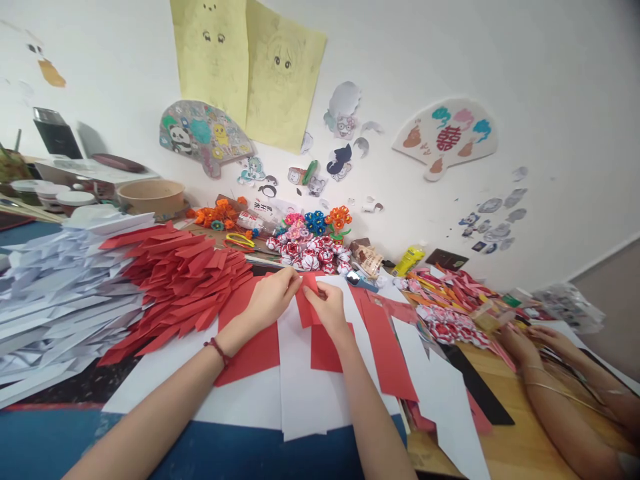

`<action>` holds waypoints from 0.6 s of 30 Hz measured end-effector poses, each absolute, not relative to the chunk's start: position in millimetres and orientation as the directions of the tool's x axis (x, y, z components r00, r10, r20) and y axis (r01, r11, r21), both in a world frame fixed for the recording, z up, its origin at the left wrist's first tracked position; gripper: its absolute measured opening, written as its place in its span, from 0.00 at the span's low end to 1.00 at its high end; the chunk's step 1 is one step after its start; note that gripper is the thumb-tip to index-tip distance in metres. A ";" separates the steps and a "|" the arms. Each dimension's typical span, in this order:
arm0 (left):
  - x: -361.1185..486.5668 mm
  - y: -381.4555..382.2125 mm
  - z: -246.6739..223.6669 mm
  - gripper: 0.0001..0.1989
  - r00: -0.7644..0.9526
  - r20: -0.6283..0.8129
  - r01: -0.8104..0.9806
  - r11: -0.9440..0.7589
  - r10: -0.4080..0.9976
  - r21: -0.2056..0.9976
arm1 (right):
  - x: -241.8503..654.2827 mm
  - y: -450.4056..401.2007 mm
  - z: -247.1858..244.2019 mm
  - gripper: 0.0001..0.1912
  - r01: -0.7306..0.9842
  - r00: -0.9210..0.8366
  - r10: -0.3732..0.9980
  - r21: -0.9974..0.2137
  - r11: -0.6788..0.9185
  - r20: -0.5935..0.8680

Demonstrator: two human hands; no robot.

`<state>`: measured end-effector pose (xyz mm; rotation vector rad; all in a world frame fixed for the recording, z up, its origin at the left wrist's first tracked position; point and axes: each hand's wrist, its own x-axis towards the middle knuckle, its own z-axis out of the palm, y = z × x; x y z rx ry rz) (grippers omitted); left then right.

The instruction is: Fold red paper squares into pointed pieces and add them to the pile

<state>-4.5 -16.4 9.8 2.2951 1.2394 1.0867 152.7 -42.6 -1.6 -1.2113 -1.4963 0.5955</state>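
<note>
I am grasping a small red paper piece (305, 313) with both of my hands. My left hand (273, 293) is pinching it near the upper left corner, and my right hand (327, 305) is gripping its right side, with the thumb lying across the front. The paper is showing a plain, even red colour and a straight lower edge. I cannot tell if it is folded, because my fingers are covering its upper part.

I am holding this piece straight in front of me, above the white sheets (300, 400) which are covering part of the surface (250, 453). Just below it a red rectangle (325, 347) is lying, partly hidden by my right forearm. To the left, a pile of folded red strips (185, 273) is leaning next to a pile of folded white strips (75, 293).

About the writing: on the wall, a fan-shaped cutout (450, 159) is bearing the dark red double-happiness character 囍. Near the wall, a clear bottle (255, 223) is lying and showing red characters, but they are appearing too small for me to read. Farther right, a yellow bottle (409, 260) is leaning, and I cannot make out its brand.
</note>
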 end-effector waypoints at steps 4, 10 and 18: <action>-5.6 -19.5 12.7 0.12 0.360 0.441 0.604 -0.565 0.822 0.562 | 153.2 -42.1 -3.2 0.17 0.339 0.106 0.910 -0.874 0.347 0.402; -3.6 -18.7 11.2 0.13 0.355 0.368 0.709 -0.504 0.859 0.493 | 152.3 -40.3 -5.9 0.20 0.357 0.124 0.905 -0.869 0.342 0.407; -4.1 -19.2 12.8 0.14 0.358 0.367 0.689 -0.509 0.858 0.516 | 153.2 -39.9 -5.2 0.16 0.309 0.145 0.896 -0.879 0.362 0.420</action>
